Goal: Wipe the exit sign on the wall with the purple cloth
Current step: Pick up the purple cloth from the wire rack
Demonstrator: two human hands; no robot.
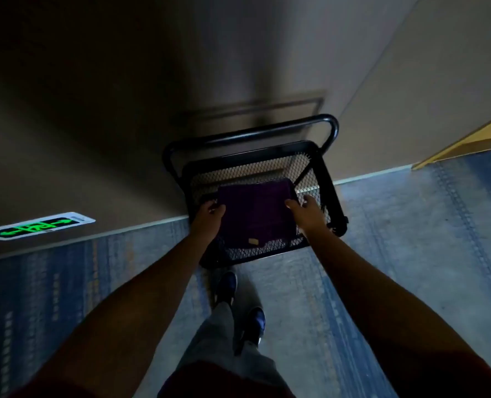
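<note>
Dim corridor, blue carpet: the purple cloth is being taken from a cart, the sign not yet wiped.

Folded flat, the purple cloth (pixel 255 214) lies on the top mesh shelf of a black wire cart (pixel 329 193) parked against the wall. The left hand (pixel 208 218) is at the cloth's left edge and the right hand (pixel 307 214) at its right edge, fingers curled round the edges; each grip looks partly closed on the cloth, though the dark and blur hide how firmly. This reads as the pick-up step. The exit sign (pixel 37 226), glowing green, sits low on the wall just above the floor, well apart to the left. Next the cloth likely has to be lifted clear, gathered into one hand, and carried down and left to the sign's face.
</note>
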